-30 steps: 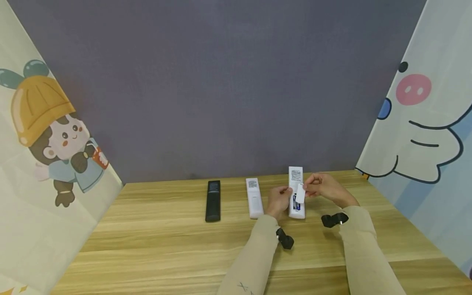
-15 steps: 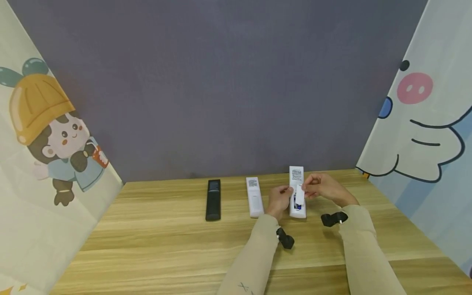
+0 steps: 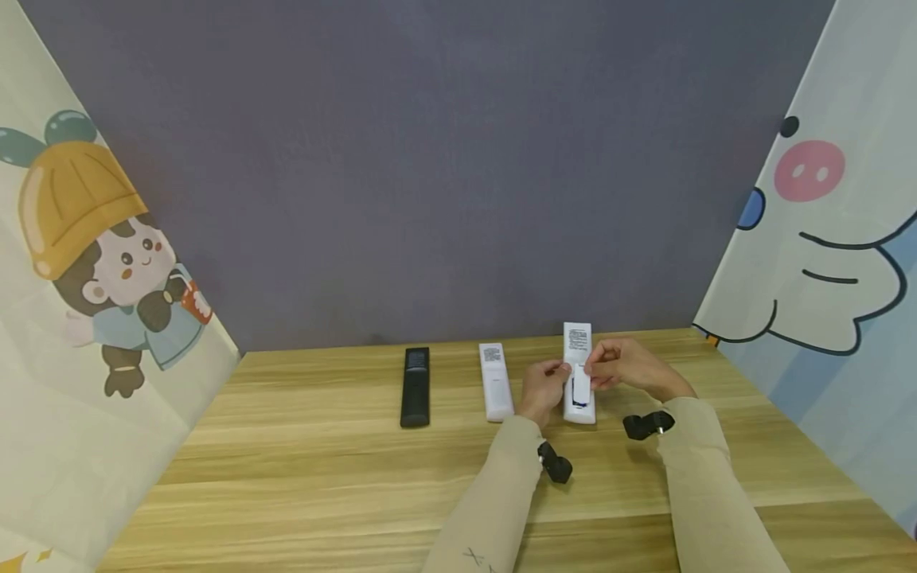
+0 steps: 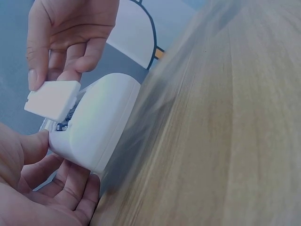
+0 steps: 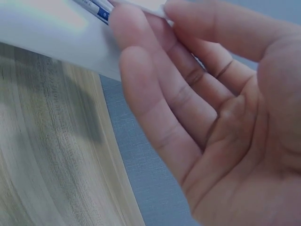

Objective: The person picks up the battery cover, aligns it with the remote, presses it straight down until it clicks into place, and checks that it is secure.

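Note:
A white remote control (image 3: pixel 578 341), back side up, is gripped along its left edge by my left hand (image 3: pixel 543 390). In the left wrist view the thumb lies on its back and the fingers reach beneath, holding it tilted off the table. My right hand (image 3: pixel 632 368) pinches a small white battery cover (image 4: pixel 54 100) between thumb and fingers. The cover lies over the remote's battery compartment, slightly raised and tilted. Part of a battery (image 4: pixel 61 127) shows below it, and a blue-and-silver battery (image 5: pixel 97 9) appears at the top of the right wrist view.
Left of my hands, a second white remote (image 3: pixel 496 383) lies back side up on the wooden table (image 3: pixel 322 477). Farther left lies a black remote (image 3: pixel 415 387). A grey panel (image 3: pixel 458 175) stands along the table's back edge, with printed cartoon sheets on both sides.
My right hand has lowered the cover toward the remote's lower end, so less of the batteries shows. The left hand keeps its grip on the remote. The other two remotes stay put.

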A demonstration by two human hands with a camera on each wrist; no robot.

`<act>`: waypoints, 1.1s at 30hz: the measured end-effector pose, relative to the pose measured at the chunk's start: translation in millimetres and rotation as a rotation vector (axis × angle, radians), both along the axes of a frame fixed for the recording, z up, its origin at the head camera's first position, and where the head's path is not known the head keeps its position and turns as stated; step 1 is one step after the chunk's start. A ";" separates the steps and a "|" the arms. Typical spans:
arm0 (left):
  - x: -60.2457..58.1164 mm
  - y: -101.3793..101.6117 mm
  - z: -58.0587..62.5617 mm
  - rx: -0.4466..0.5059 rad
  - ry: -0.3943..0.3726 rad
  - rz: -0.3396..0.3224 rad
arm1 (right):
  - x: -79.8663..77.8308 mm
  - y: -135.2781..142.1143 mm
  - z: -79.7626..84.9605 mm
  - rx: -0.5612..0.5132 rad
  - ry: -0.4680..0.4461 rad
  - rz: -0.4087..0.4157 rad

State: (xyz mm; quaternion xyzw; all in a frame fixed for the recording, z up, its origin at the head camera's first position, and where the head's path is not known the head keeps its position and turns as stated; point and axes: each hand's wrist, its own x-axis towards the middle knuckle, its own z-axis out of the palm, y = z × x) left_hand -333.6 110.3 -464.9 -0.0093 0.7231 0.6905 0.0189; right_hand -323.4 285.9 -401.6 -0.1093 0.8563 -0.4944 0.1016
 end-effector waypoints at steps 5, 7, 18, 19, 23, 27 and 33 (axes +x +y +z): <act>1.3 0.5 1.4 -0.006 -0.010 -0.001 | 0.5 -0.3 0.0 0.005 -0.005 0.010; 1.7 0.7 2.1 -0.003 -0.014 0.000 | 0.7 -0.5 0.1 0.007 -0.006 0.013; 2.0 -0.9 2.5 0.014 -0.011 -0.002 | -2.2 -2.0 -2.6 0.011 -0.015 0.027; 1.8 -0.9 2.4 0.013 -0.012 -0.001 | -2.6 -1.9 -2.8 0.009 -0.020 0.022; 1.2 -0.9 2.1 0.011 -0.012 0.000 | -3.7 -1.1 -4.0 0.019 -0.010 0.035; 1.0 -0.5 1.8 0.018 -0.009 0.001 | -3.8 -1.6 -4.7 0.023 -0.011 0.037; 0.5 -0.4 1.6 0.024 -0.008 -0.001 | -1.4 -4.1 -3.0 0.028 -0.016 0.039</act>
